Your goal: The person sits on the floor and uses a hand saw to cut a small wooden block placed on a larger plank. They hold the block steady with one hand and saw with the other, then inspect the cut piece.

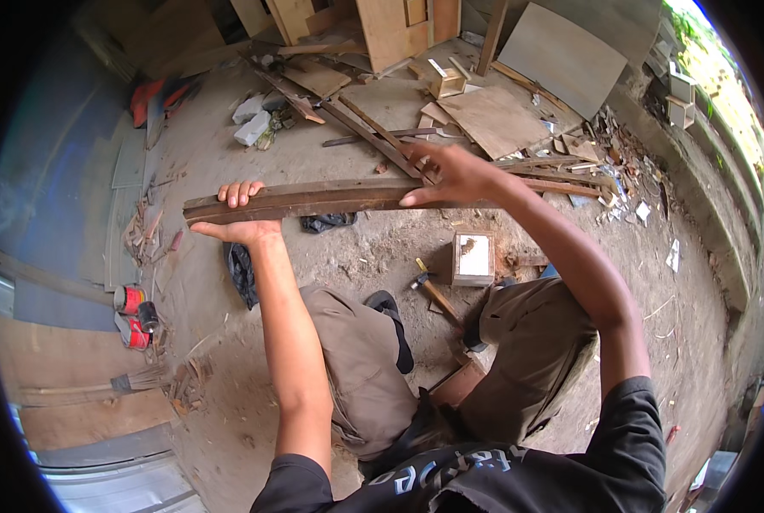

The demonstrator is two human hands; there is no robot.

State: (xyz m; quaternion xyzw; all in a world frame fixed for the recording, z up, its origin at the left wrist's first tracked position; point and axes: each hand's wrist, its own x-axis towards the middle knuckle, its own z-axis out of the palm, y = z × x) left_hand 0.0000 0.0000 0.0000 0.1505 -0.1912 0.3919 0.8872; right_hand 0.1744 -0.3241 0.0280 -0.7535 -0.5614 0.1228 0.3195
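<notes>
A long, dark-brown wooden beam [331,198] lies crosswise before me, raised above the floor. Near its left end my left hand [243,224] is closed on it, fingertips over the far edge and palm beneath. My right hand [450,173] is over the right part of the beam with fingers spread; its thumb is by the near face, and whether it touches I cannot tell. Below, between my knees, a hammer [433,291] with a wooden handle rests on the ground. Beside the hammer stands a small wooden block with a white top [473,256].
Scrap boards [493,120] and long wood strips litter the floor ahead. White blocks [252,128] sit at the far left, and a black plastic bag [240,274] lies near my left forearm. Red cans [130,299] stand at the left. Concrete steps [707,188] run along the right.
</notes>
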